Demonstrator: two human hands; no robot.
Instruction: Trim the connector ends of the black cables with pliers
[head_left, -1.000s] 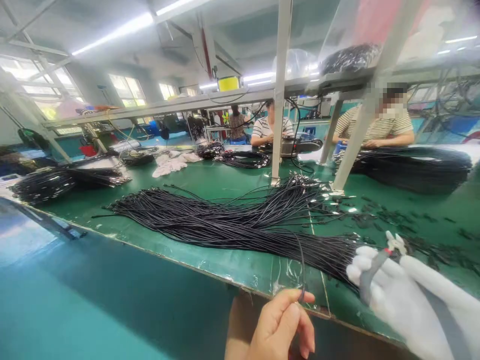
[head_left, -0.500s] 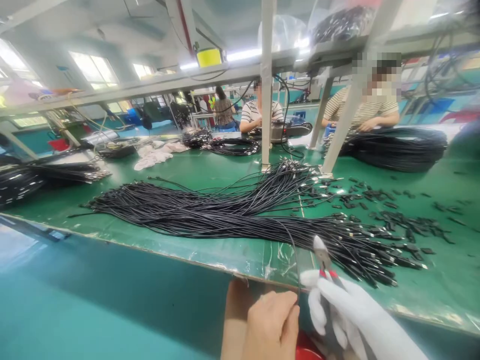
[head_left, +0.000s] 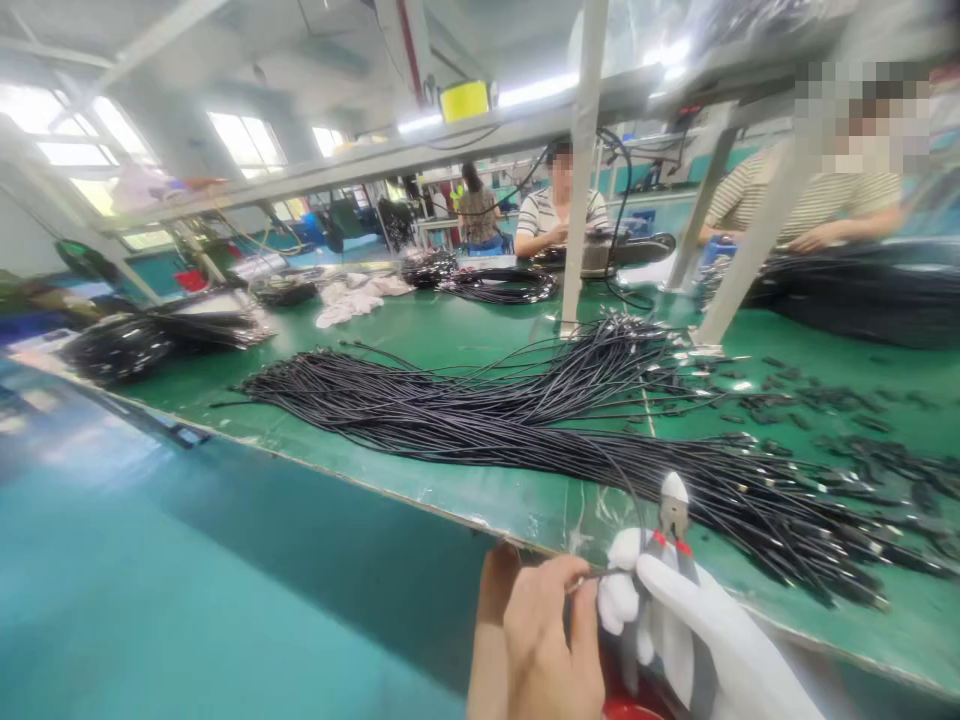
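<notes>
The bare left hand [head_left: 551, 625] is just off the near edge of the green-topped counter [head_left: 525, 502], its grip clamped, thumb against fingers, on a thin black cable [head_left: 602, 574] that curves down from a long bundle of black cables [head_left: 450, 432] lying along the counter. Just beside it, the white-gloved right hand [head_left: 705, 615] has its grip closed around dark-handled metal cutting pliers [head_left: 674, 508] with red accents, tips upward; whether its fingertips also hold the cable, I cannot tell. Small black pieces [head_left: 874, 424] lie scattered beyond the bundle.
</notes>
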